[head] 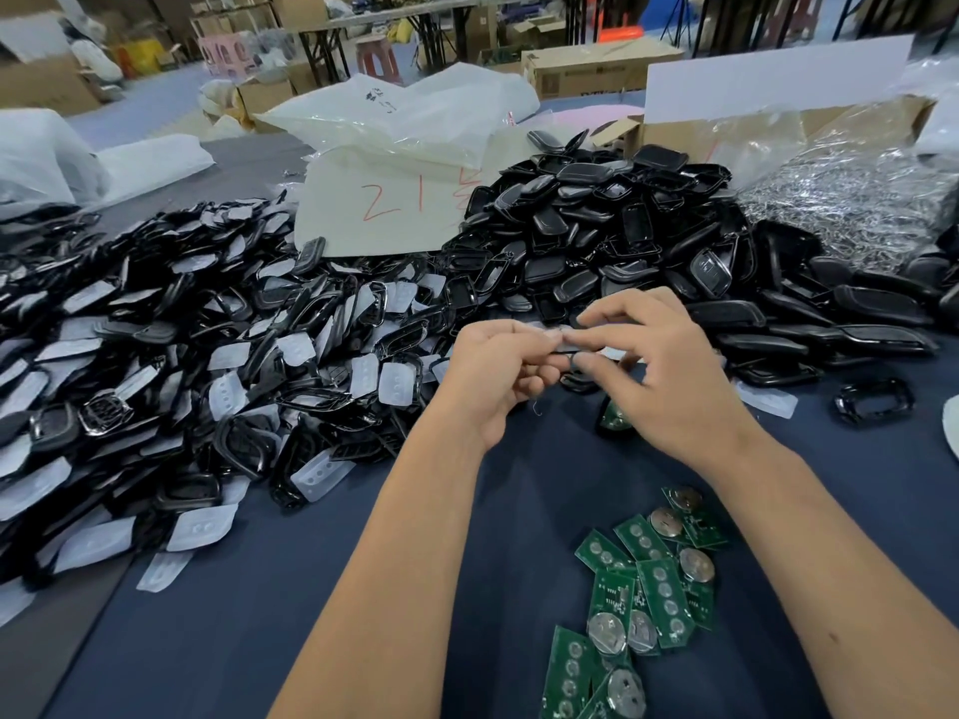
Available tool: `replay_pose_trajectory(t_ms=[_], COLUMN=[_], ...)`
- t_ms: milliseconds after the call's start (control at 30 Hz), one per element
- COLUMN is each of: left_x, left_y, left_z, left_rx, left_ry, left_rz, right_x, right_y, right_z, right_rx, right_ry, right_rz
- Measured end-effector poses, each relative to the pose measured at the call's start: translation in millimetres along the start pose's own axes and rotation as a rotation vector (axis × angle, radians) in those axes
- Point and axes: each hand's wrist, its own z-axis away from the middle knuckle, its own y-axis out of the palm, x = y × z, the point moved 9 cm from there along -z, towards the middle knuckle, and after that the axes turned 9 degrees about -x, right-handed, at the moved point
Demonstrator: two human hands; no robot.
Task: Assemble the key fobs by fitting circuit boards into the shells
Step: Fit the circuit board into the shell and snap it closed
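At a dark blue cloth-covered bench (259, 640), you work between two heaps: left of your hands, a sprawl of black plastic frames with translucent white rubber button pads (155, 355). Your left hand (493, 376) and right hand (654, 365) meet fingertip to fingertip, each grip pinched shut on one thin black key fob shell (576, 350) held edge-on above the bench. Behind your hands rises a mound of glossy black shell halves (622, 236). Below your right wrist, a cluster of green circuit boards with silver coin cells (648, 589) lies on the cloth.
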Motion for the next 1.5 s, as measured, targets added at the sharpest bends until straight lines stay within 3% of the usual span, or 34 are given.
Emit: replay_pose_trajectory(t_ms=[267,367,600,733,967,1200,1500], left_x=[3,1,-14,-11,-8,-4,-13], left_y=[-4,-4,26,29,24,27,26], left_z=[0,-1,9,11,5,4,3], left_rx=[0.006,0.006,0.041,0.043,0.033,0.116,0.037], left_ry=[-0.057,-0.059,0.228,0.254,0.219,0.156,0.301], left_rz=[-0.028,-0.029,0.081,0.131,0.119,0.049,-0.079], right_x=[5,6,-47,-51,-52,-54,-61], right_y=[-1,-4,2,15,17,18,15], right_z=[-2,-3,13,20,23,22,22], right_rx=[0.011,-0.03,-0.31,-0.269,-0.236,-0.239,-0.299], right_ry=[-0.071,-0.059,0.692,0.894,1.017,1.002,0.942], right_rz=[0.096,0.024,-0.746,-0.956,-1.133,-1.159,-1.099])
